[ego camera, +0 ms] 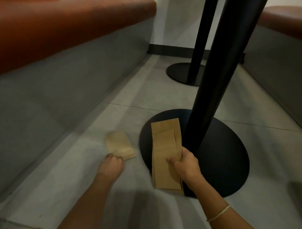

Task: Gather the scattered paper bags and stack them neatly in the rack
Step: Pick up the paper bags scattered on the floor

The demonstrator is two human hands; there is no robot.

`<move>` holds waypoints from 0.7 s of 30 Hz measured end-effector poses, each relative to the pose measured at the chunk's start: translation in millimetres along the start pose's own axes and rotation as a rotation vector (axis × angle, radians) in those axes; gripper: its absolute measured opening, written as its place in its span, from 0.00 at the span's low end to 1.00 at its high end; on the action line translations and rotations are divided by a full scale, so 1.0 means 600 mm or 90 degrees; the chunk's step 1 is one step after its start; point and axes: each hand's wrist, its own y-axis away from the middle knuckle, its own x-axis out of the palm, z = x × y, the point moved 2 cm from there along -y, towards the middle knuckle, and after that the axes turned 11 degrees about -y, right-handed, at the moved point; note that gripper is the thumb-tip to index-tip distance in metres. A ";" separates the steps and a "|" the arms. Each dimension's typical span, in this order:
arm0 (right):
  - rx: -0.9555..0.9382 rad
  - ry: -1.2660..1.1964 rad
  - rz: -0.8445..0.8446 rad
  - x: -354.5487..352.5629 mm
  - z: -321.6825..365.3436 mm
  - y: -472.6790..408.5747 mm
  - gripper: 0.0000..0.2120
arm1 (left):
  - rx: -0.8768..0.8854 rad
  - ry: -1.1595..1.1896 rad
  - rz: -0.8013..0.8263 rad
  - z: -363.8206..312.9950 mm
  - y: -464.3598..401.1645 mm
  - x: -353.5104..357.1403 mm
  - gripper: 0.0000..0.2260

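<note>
Right hand (185, 164) gripping several stacked paper bags (165, 151), left hand (113, 162) pinching one bag (120, 145)

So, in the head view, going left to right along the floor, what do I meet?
Left bench base → left hand on a small bag → bag stack → right hand → table base.

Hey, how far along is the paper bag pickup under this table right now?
Partly done. The right hand already grips a bundle of flat brown paper bags over the round black table base. The left hand is pinching one smaller brown paper bag on the grey tiled floor. Left: adding it to the bundle and stacking everything in the rack, which isn't in view.
</note>
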 end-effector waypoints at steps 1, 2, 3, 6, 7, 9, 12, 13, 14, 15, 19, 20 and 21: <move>0.003 -0.002 0.000 -0.002 -0.001 0.002 0.24 | -0.007 0.026 0.002 -0.002 0.004 0.002 0.17; 0.003 -0.002 0.000 -0.004 -0.001 0.003 0.24 | -0.021 0.063 -0.014 -0.001 0.012 -0.008 0.17; 0.003 -0.002 0.000 -0.006 0.000 0.005 0.24 | -0.062 0.081 -0.038 0.003 0.021 -0.020 0.16; 0.000 -0.008 -0.006 -0.014 0.003 0.008 0.23 | -0.304 0.357 0.000 0.019 0.033 -0.076 0.14; 0.000 -0.014 -0.012 -0.018 0.004 0.009 0.22 | -0.394 0.466 -0.009 0.025 0.032 -0.090 0.13; 0.000 -0.040 -0.024 -0.024 0.004 0.012 0.21 | -0.553 0.782 -0.065 0.037 0.023 -0.118 0.09; 0.010 -0.104 -0.040 -0.032 0.007 0.023 0.19 | -0.590 1.267 -0.133 0.023 0.015 -0.172 0.04; 0.015 -0.124 -0.045 -0.035 0.009 0.027 0.19 | -0.576 1.355 -0.132 0.013 0.015 -0.191 0.03; 0.021 -0.146 -0.051 -0.039 0.011 0.030 0.18 | -0.561 1.429 -0.115 -0.001 0.019 -0.211 0.03; 0.028 -0.173 -0.060 -0.044 0.012 0.034 0.18 | -0.545 1.481 -0.077 -0.016 0.024 -0.230 0.03; 0.047 -0.332 -0.102 -0.067 0.016 0.055 0.17 | -0.467 1.555 0.113 -0.069 0.041 -0.280 0.07; 0.042 -0.370 -0.113 -0.074 0.017 0.061 0.16 | -0.449 1.546 0.145 -0.081 0.043 -0.287 0.08; 0.032 -0.406 -0.125 -0.081 0.018 0.067 0.15 | -0.428 1.534 0.172 -0.093 0.045 -0.293 0.08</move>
